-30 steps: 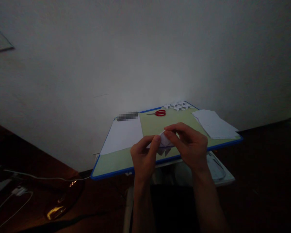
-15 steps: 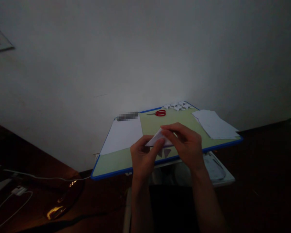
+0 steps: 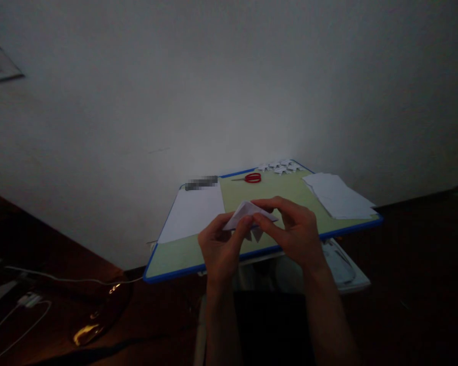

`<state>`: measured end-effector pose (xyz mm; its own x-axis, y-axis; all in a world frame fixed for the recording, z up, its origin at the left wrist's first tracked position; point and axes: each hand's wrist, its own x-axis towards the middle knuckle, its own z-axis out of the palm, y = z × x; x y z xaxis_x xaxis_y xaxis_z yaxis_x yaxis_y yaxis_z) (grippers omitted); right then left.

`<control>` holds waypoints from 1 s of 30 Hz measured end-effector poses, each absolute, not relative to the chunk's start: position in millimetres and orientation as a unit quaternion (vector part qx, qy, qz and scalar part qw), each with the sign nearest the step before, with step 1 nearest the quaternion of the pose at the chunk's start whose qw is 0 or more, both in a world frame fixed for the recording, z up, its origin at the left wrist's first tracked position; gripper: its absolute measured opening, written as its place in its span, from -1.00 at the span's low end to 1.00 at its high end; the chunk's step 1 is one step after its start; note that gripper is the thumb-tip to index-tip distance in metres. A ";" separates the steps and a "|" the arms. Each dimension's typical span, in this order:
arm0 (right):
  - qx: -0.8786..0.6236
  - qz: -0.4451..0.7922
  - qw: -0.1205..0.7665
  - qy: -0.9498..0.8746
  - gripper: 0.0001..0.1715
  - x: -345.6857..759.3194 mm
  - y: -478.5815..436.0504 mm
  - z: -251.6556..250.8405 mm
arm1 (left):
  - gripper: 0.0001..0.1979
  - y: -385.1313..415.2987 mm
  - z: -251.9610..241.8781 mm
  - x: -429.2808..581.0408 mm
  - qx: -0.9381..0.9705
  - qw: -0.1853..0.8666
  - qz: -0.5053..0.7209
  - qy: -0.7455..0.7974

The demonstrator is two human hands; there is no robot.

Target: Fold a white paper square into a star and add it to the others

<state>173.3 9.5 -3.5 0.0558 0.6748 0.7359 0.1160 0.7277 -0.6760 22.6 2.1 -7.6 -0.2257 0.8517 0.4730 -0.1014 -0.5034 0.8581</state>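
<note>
A folded white paper (image 3: 245,209) is held above the front part of the table, its peak pointing up and small pointed flaps hanging below. My left hand (image 3: 222,248) pinches its left side, thumb on the near face. From the right, my right hand (image 3: 293,227) grips the same paper between thumb and fingers. Both thumbs almost meet at the middle. Beyond the hands, red-handled scissors (image 3: 252,178) lie on the table, and several small folded white paper pieces (image 3: 280,166) sit in the far right corner.
The pale green table (image 3: 179,258) has a blue rim and stands near a grey wall. A stack of white paper (image 3: 341,195) lies at the right, and a white sheet (image 3: 194,211) at the left. A white tray (image 3: 343,269) is below the right edge. Cables (image 3: 72,279) run at lower left.
My right fingers have shifted from the paper's peak down its right side, with the thumb moving lower. The paper's upper part now shows more, and my left hand has moved slightly left.
</note>
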 end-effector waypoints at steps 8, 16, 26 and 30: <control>-0.335 0.156 0.668 -0.646 -0.78 173.3 5.0 0.3 | -0.81 0.5 -8.1 25.5 0.534 0.324 0.688 0.369; -0.329 0.164 0.670 -0.645 -0.75 173.5 4.6 3.2 | -0.80 -0.7 -4.2 24.0 0.552 0.334 0.666 0.374; -0.276 0.162 0.700 -0.638 -0.73 170.4 7.8 2.3 | -0.76 -4.0 -1.1 22.1 0.594 0.246 0.658 0.392; -0.255 0.147 0.695 -0.655 -0.70 171.2 7.3 1.5 | -0.82 -5.6 -2.8 25.2 0.573 0.199 0.698 0.381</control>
